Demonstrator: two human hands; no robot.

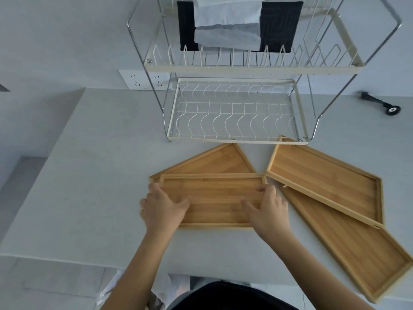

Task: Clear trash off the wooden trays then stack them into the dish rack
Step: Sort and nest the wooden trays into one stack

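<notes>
Several wooden trays lie on the white counter in front of a two-tier wire dish rack [234,139]. The nearest tray [214,198] rests partly on top of another tray [214,159] behind it. My left hand [163,206] grips its left end and my right hand [268,209] grips its right end, thumbs inside the rim. To the right, one tray [324,182] overlaps a fourth tray [362,253] that reaches the counter's front edge. All trays look bare, with no trash on them. Both rack tiers hold no trays.
Black and white cloths [241,25] hang over the rack's upper tier. A black tool with a small wheel [380,104] lies on the counter at the right. A wall socket [138,80] sits behind the rack's left leg. A plastic bag [169,289] shows below the counter edge.
</notes>
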